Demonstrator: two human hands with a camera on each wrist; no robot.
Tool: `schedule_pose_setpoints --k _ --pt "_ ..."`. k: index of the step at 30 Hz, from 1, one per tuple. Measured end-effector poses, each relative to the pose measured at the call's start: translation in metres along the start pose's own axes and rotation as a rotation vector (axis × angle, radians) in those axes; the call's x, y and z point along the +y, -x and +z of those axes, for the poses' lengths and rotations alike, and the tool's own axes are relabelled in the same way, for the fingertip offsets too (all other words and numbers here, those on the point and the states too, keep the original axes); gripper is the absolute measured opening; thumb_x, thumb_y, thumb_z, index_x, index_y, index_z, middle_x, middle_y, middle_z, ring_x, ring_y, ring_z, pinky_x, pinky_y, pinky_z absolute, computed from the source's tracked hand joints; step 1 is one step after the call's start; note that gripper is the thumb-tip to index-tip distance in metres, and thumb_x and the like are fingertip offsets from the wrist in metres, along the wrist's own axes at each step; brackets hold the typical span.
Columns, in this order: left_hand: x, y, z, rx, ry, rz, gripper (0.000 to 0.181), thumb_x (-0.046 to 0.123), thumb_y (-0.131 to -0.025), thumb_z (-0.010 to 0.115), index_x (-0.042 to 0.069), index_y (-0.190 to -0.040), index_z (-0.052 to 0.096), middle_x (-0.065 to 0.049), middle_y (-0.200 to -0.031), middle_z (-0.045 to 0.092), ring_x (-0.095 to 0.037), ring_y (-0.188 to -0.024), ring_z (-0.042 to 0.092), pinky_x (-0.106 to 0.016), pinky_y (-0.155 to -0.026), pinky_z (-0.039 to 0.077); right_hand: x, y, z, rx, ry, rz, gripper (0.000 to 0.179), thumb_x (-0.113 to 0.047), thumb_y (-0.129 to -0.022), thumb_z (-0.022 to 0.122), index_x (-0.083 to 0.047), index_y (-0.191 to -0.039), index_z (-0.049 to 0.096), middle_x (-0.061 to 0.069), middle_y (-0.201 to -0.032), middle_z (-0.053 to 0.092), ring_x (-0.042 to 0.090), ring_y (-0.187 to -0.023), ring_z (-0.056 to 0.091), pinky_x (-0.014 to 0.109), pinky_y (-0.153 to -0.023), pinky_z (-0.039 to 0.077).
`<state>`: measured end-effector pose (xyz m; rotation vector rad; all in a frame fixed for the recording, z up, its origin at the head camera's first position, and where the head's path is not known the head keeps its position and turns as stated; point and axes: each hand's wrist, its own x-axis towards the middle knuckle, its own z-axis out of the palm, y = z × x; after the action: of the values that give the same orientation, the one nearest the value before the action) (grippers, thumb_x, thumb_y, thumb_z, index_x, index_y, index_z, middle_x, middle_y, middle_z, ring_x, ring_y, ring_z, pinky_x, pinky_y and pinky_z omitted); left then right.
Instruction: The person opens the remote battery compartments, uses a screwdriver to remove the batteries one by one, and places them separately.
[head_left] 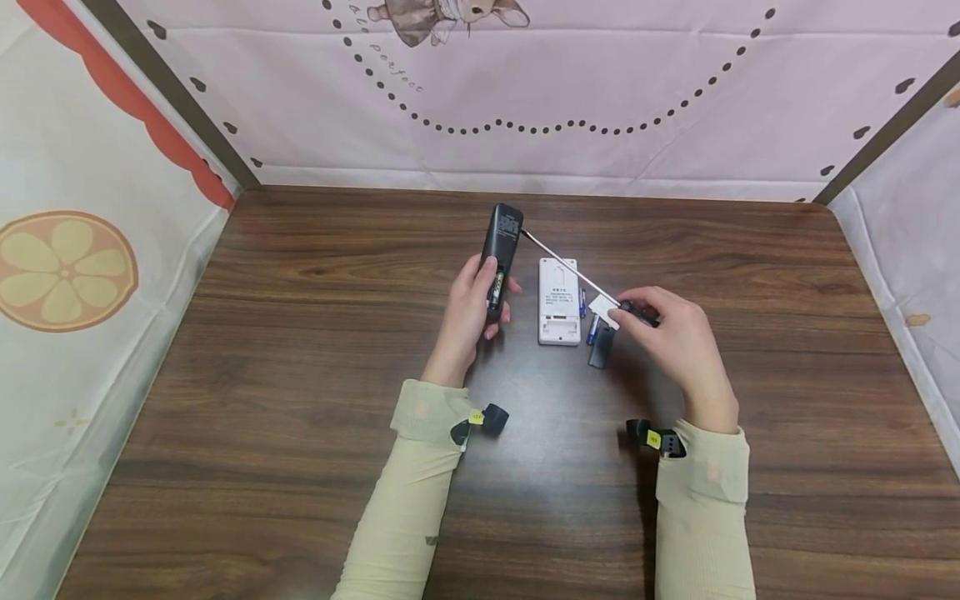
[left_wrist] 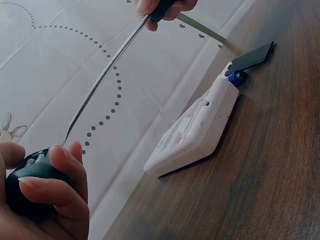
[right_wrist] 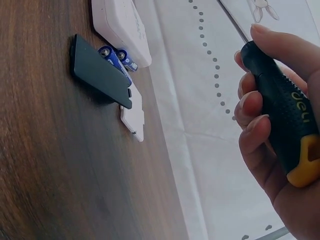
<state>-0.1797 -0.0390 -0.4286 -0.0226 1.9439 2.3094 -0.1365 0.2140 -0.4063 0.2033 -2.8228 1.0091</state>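
A black remote control is gripped in my left hand, back side up, with a battery showing in its uncovered compartment. In my right hand is a screwdriver with a dark green and yellow handle. Its long shaft slants up to the left, and the tip is at the black remote's upper right edge; whether it touches cannot be told. Between the hands a white remote control lies back up on the table, its battery compartment uncovered.
Right of the white remote lie two blue batteries, a white battery cover and a black battery cover. They rest on a brown wooden table. A printed cloth wall rises behind it.
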Motion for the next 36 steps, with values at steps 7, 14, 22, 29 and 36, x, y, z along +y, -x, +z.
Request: schedule_pose_setpoints --k 7,14,22,29,36 --pt "-0.0011 -0.0007 -0.0003 0.001 -0.002 0.006 0.035 0.043 -0.093 0.04 0.019 -0.117 0.046 -0.014 -0.087 0.06 -0.024 -0.046 0.047 -0.021 -0.027 0.029 0.0004 -0.0007 0.001 -0.007 0.017 -0.001 0.035 -0.044 -0.081 0.06 -0.013 -0.099 0.064 0.003 -0.087 0.062 0.017 -0.075 0.051 0.034 -0.064 0.041" --pt "-0.0009 -0.0009 -0.0002 -0.002 0.0 -0.001 0.036 0.044 -0.092 0.04 0.019 -0.118 0.046 -0.014 -0.088 0.06 -0.02 -0.045 0.048 -0.021 -0.027 0.029 0.0007 -0.0012 0.0013 0.001 0.019 0.001 0.034 -0.043 -0.081 0.061 -0.014 -0.098 0.064 0.002 -0.087 0.062 0.017 -0.075 0.051 0.033 -0.064 0.041" --pt "-0.0001 -0.0002 -0.0003 -0.005 0.007 0.003 0.036 0.043 -0.093 0.04 0.018 -0.118 0.045 -0.014 -0.087 0.06 -0.019 -0.044 0.048 -0.021 -0.027 0.029 0.0007 -0.001 0.0022 -0.006 0.013 0.006 0.035 -0.044 -0.081 0.061 -0.014 -0.099 0.064 0.002 -0.088 0.062 0.017 -0.076 0.051 0.034 -0.065 0.041" --pt "-0.0005 -0.0003 -0.0004 -0.002 0.004 0.001 0.036 0.044 -0.093 0.04 0.018 -0.118 0.045 -0.014 -0.087 0.06 -0.018 -0.044 0.048 -0.021 -0.027 0.029 0.0017 -0.0006 0.0023 -0.012 0.011 0.007 0.036 -0.046 -0.081 0.06 -0.014 -0.099 0.064 0.002 -0.089 0.062 0.017 -0.077 0.052 0.034 -0.066 0.042" --pt "-0.0005 -0.0003 -0.0005 -0.002 0.002 0.007 0.036 0.044 -0.092 0.04 0.019 -0.117 0.046 -0.014 -0.087 0.06 -0.02 -0.045 0.048 -0.021 -0.027 0.029 0.0017 -0.0013 0.0019 -0.003 0.017 -0.007 0.035 -0.045 -0.081 0.06 -0.014 -0.098 0.064 0.001 -0.087 0.062 0.016 -0.075 0.051 0.033 -0.065 0.041"
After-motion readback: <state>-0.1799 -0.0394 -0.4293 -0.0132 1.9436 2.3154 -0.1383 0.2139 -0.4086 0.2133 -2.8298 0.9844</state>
